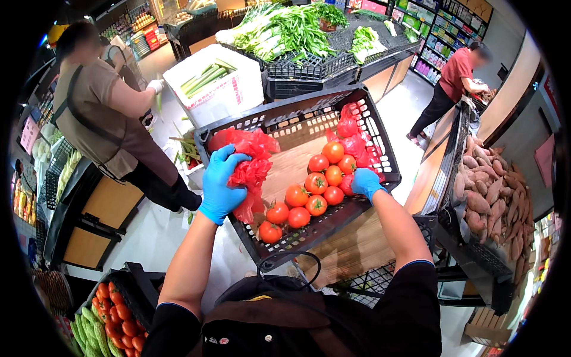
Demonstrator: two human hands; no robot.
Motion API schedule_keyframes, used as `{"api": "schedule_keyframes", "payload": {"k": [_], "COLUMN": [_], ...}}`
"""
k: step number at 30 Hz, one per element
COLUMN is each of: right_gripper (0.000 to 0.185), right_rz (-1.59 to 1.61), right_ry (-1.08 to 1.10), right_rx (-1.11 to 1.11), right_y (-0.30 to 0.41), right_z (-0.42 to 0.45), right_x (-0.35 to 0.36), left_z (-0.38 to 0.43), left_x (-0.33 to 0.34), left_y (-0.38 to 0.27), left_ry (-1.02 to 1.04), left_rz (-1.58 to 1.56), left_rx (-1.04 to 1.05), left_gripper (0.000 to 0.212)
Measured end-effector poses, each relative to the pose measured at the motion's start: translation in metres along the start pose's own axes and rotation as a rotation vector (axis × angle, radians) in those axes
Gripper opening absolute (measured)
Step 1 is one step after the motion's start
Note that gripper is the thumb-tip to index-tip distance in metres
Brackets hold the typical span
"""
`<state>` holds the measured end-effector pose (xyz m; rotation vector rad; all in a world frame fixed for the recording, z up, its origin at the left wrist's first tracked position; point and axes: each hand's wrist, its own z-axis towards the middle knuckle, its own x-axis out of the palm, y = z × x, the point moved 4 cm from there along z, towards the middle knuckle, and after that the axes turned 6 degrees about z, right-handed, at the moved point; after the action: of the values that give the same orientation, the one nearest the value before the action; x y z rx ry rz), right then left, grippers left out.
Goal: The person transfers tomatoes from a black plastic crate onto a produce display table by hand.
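A black plastic crate (pixel 303 243) with a cardboard-lined bottom stands in front of me. My left hand (pixel 224 185), in a blue glove, grips a bunched red plastic bag (pixel 250 172) at the crate's left end. Several tomatoes (pixel 316 183), some with green stems, lie loose along the near side and towards the right. At the right end, my blue-gloved right hand (pixel 367 183) is closed on red plastic film beside the tomatoes, its fingertips partly hidden. More red plastic bagging (pixel 354 145), with rounded contents, runs up the crate's right wall.
A white foam box (pixel 214 80) holding green stalks adjoins the crate's far left. Leafy greens (pixel 281 33) fill a display behind. Sweet potatoes (pixel 490 196) are heaped at right; bitter melons (pixel 91 332) and tomatoes lie lower left. One person (pixel 107 107) stands left, another (pixel 453 85) right.
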<state>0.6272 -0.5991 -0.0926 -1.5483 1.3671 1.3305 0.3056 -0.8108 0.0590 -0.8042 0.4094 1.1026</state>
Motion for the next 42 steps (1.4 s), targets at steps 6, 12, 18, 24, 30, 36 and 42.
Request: {"api": "schedule_keyframes", "payload": {"k": [6, 12, 18, 24, 30, 36, 42], "right_gripper": [0.02, 0.016, 0.065, 0.078, 0.031, 0.028, 0.034], "right_rz": [0.417, 1.035, 0.078, -0.049, -0.129, -0.11, 0.337], "right_ry": [-0.417, -0.548, -0.187, 0.189, 0.122, -0.088, -0.629], "right_rx": [-0.085, 0.004, 0.123, 0.19, 0.043, -0.016, -0.181], "right_y": [-0.034, -0.07, -0.045, -0.036, -0.033, -0.051, -0.068], "right_z": [0.003, 0.012, 0.011, 0.027, 0.044, 0.042, 0.027], "right_x": [-0.047, -0.07, -0.033, 0.002, 0.023, -0.042, -0.132], "left_z": [0.001, -0.001, 0.0, 0.0, -0.003, -0.007, -0.01], "left_x": [0.002, 0.005, 0.005, 0.004, 0.001, 0.004, 0.007], "left_y": [0.002, 0.004, 0.004, -0.003, -0.006, -0.002, 0.003], "left_ry": [-0.001, 0.006, 0.025, 0.084, 0.089, 0.09, 0.074], "left_rz": [-0.005, -0.026, -0.026, 0.001, 0.017, 0.028, -0.013], "left_rx": [-0.003, -0.027, -0.036, 0.025, -0.002, 0.006, -0.009], "left_gripper": [0.049, 0.05, 0.052, 0.054, 0.055, 0.054, 0.055]}}
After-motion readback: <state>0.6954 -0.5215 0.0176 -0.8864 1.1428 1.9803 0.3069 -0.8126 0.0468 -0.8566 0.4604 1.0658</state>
